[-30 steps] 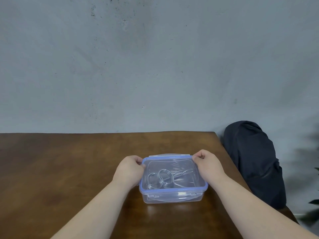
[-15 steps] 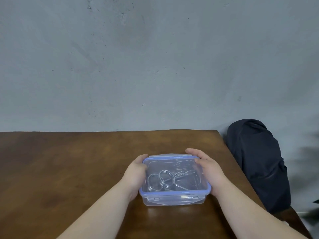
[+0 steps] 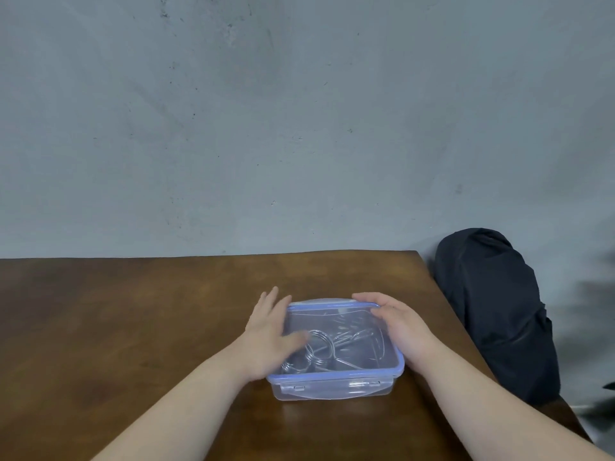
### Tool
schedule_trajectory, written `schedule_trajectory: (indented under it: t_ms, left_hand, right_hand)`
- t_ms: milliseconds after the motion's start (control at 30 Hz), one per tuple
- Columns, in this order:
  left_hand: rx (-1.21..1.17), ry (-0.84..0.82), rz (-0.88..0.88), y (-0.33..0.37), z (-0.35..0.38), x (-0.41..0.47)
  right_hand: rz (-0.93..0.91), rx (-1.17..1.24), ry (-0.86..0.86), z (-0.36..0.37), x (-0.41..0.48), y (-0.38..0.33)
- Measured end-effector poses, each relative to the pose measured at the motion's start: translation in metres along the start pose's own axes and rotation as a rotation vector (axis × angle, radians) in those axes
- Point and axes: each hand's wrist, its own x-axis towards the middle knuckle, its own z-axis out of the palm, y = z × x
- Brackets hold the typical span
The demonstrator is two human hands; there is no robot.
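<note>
Nothing could be read anywhere in the frame. The clear container (image 3: 336, 390) at lower centre, with its blue-rimmed lid, showed no legible label, brand or number. The marks on the grey wall (image 3: 299, 128) across the upper frame were only specks and stains. The dark bag (image 3: 492, 311) at the right edge showed no lettering.

One head-worn view – looking forward and down, close above the box (image 3: 332, 390), facing the wall (image 3: 299, 111)

Soft even light; right edge blurred, warped.
</note>
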Motion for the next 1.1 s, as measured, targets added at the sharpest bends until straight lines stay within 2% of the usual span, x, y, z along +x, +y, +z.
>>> schedule_trajectory:
  t_ms: [67,167,267,333,567,833,1100]
  left_hand:
    - [0.226,-0.126,0.106,0.005,-0.007,-0.002]
    - [0.469,-0.296,0.115,0.013,-0.014,-0.001]
    - [0.559,-0.326,0.089,0.022,-0.018,0.001]
    - [0.580,-0.321,0.085,0.027,-0.016,-0.001]
    - [0.644,-0.245,0.138,0.031,-0.005,-0.005]
    - [0.599,-0.183,0.109,0.030,0.001,-0.015]
    - [0.518,-0.110,0.140,0.022,0.005,-0.022]
  right_hand:
    - [-0.122,-0.312,-0.040,-0.006,0.002,-0.003]
    - [-0.260,-0.925,-0.248,-0.010,0.000,-0.020]
    - [-0.217,-1.319,-0.460,-0.002,-0.008,-0.040]
    - [-0.184,-1.450,-0.518,0.007,-0.012,-0.046]
    - [-0.205,-1.604,-0.442,0.027,-0.016,-0.045]
    - [-0.207,-1.474,-0.340,0.027,-0.030,-0.030]
    - [-0.287,-1.342,-0.270,0.021,-0.047,-0.023]
